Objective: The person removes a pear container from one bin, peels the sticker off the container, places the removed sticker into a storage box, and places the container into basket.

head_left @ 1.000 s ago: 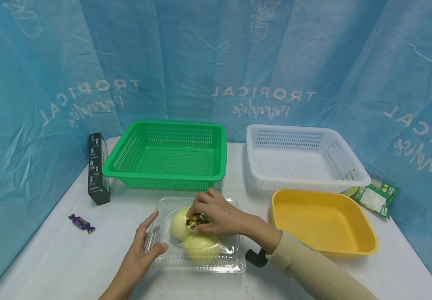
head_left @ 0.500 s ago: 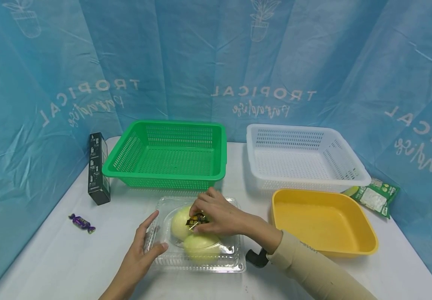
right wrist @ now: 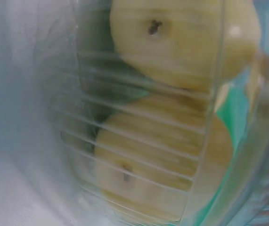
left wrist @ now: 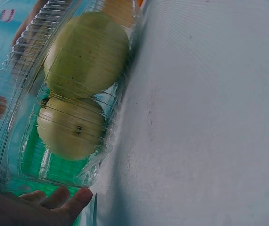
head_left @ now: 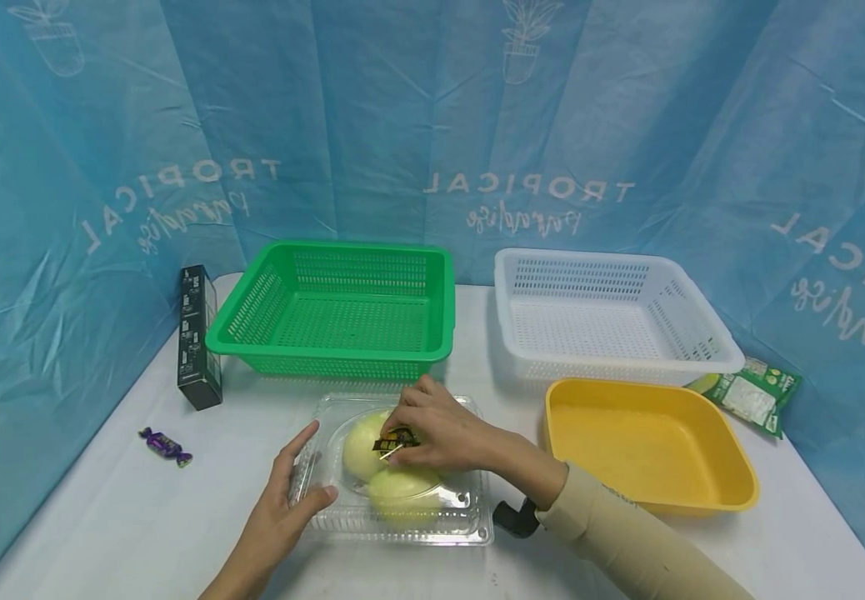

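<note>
A clear plastic clamshell box (head_left: 440,533) with two round pale yellow-green fruits (left wrist: 73,127) inside stands in front of me. Over its lid, the fingertips and thumb of my right hand (head_left: 440,429) pinch a small black packet with yellow print (head_left: 395,442). A thin pale line shows at the packet's front edge. My left hand (head_left: 280,500) lies along the box's left side, fingers extended and thumb spread toward the lid. In the left wrist view its fingertips (left wrist: 80,197) are right at the box's end. The right wrist view shows only the fruits through the ribbed plastic.
Behind the box stand a green basket (head_left: 327,367) and a white basket (head_left: 620,371). A yellow tub (head_left: 627,450) is at the right, with a green packet (head_left: 751,396) beyond it. At the left are a black box (head_left: 196,342) and a purple wrapped candy (head_left: 165,447).
The fingers of my right hand have shifted slightly to the right over the lid, and the black packet has turned a little in their pinch. My left hand has not moved.
</note>
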{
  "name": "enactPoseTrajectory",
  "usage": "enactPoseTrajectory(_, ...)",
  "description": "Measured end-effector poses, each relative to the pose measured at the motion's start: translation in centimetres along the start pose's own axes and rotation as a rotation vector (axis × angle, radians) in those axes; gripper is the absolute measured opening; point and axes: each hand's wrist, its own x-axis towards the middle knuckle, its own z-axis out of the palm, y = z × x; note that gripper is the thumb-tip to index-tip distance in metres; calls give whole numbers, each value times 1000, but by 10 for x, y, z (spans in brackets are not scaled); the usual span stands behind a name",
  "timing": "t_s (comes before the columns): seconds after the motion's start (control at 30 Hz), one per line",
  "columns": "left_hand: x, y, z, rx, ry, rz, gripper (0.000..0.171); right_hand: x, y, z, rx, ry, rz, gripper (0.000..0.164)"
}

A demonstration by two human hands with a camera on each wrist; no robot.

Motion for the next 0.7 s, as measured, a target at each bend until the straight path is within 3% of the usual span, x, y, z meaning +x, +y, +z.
enactPoseTrajectory(0.2, 0, 0, 0, 0, 5, 4, 73, 0, 0, -1, 40, -8, 39, 30)
enactPoseTrajectory(0.7, 0, 0, 0, 22, 8, 7, 73, -2, 0, -1, 119, 16, 37, 21)
